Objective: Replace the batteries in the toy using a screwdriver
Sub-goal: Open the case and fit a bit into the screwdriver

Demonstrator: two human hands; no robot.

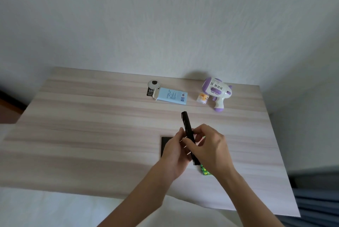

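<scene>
- Tool-readying step, it seems: the left hand (173, 151) closes its grip round the black screwdriver (187, 123); the right hand (210, 147) pinches its middle.
- Next calls for fetching the toy (217, 91), at one o'clock on the table (91, 125).

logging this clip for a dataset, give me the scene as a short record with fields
surface: wooden table
left hand: holds black tool, likely the screwdriver
right hand: fingers pinch the same tool
toy: purple and white, lying far right on the table, untouched
batteries: green pack, partly hidden under the right hand
other: blue box left of the toy; black flat square under the left hand
</scene>
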